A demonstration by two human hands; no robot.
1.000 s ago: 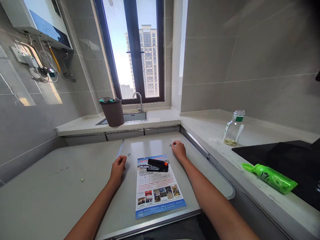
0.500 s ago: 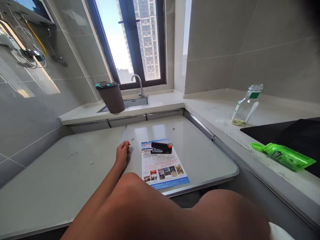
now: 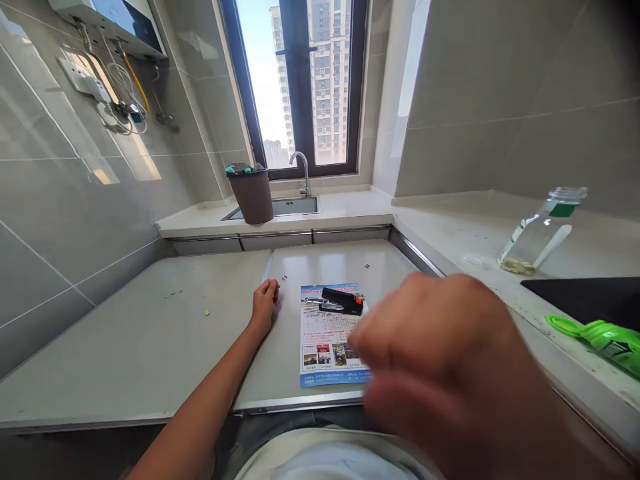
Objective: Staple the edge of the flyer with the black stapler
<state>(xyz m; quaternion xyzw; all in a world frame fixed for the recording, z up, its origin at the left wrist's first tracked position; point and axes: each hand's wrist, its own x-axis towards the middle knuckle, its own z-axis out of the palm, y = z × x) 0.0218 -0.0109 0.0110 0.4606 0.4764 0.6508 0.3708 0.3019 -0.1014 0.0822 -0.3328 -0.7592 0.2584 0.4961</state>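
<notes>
A black stapler [image 3: 342, 301] with a red-orange spot at one end lies across the upper part of a printed flyer [image 3: 320, 380] on the white board [image 3: 150, 333]. To the left of the flyer, my left hand [image 3: 265, 305] rests on the board with its fingers curled; whether anything is inside them is hidden. Close to the camera, my right hand [image 3: 435, 347] looms large and blurred, its fingers bent but smeared. It covers the flyer's lower right part from view. Tiny staples [image 3: 367, 266] lie on the board beyond the flyer.
Behind the board, a brown bin [image 3: 254, 199] stands at the sink [image 3: 293, 206], beside a faucet [image 3: 303, 167]. On the right counter are a glass jar [image 3: 540, 233], a black panel [image 3: 590, 300] and a bright green pouch [image 3: 605, 340]. A small yellowish bit [image 3: 207, 313] lies at left.
The view has shifted left and backed off a little. The large bare-skin shapes along the bottom are gone; my right hand now fills the lower right. My left hand stays on the board.
</notes>
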